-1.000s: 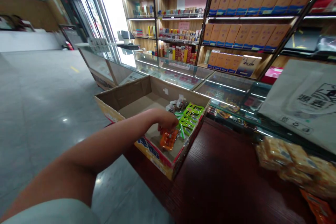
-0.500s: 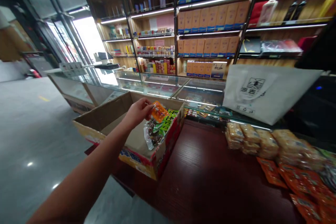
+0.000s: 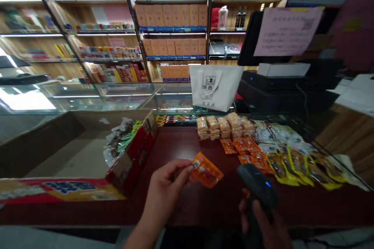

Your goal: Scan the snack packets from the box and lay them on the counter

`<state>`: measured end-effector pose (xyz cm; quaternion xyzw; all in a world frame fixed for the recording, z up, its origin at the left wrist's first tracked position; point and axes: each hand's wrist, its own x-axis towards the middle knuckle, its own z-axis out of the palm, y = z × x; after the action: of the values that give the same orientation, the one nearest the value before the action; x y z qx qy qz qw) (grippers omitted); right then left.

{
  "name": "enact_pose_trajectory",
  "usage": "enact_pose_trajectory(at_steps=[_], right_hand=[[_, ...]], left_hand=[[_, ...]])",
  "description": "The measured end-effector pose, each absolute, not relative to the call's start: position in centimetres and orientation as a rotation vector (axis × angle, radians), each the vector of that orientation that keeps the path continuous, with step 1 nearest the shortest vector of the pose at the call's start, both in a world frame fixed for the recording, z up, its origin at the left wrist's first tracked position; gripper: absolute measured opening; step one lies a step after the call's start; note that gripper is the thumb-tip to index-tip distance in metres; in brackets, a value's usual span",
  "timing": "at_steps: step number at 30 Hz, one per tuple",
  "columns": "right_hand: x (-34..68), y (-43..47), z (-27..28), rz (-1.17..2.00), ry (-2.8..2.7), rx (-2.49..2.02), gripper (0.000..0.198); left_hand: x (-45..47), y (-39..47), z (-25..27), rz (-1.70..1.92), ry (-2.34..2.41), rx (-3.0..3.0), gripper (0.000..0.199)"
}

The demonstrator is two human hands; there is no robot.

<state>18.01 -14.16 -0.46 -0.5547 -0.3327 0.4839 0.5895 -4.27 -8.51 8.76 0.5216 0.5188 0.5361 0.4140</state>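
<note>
My left hand pinches an orange snack packet by its left corner, above the dark red table. In my right hand is a black barcode scanner with a blue light, its head turned toward the packet. The two stand apart with a small gap. Left of my left hand sits an open cardboard box, with green and brown snack packets along its right inner wall. More orange packets lie flat beyond the scanner.
Behind the orange packets are stacked beige snack packs. Yellow-edged packets and silver packets spread to the right. A white bag stands on the glass counter, beside a monitor and black machine. Lit shelves line the back.
My left hand has carried the orange packet out of the box to over the table. My view has swung right, and my right hand with the scanner has come into sight.
</note>
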Motion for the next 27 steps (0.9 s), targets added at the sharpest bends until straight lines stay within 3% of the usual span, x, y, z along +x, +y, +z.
enact_pose_trajectory(at_steps=[6, 11, 19, 27], right_hand=[[17.8, -15.1, 1.9, 1.084, -0.9, -1.423, 0.05], [17.8, -15.9, 1.7, 1.147, -0.786, -1.398, 0.061], [17.8, -16.9, 1.3, 1.336, -0.649, -1.225, 0.041], [17.3, -16.3, 1.0, 1.38, -0.425, -1.103, 0.055]], left_hand=[[-0.3, -9.8, 8.0, 1.102, 1.139, 1.371, 0.009], [0.8, -10.3, 7.3, 1.029, 1.018, 1.081, 0.035], [2.3, -10.5, 6.1, 0.95, 0.645, 0.698, 0.047], [2.8, -11.1, 4.1, 1.091, 0.718, 0.69, 0.057]])
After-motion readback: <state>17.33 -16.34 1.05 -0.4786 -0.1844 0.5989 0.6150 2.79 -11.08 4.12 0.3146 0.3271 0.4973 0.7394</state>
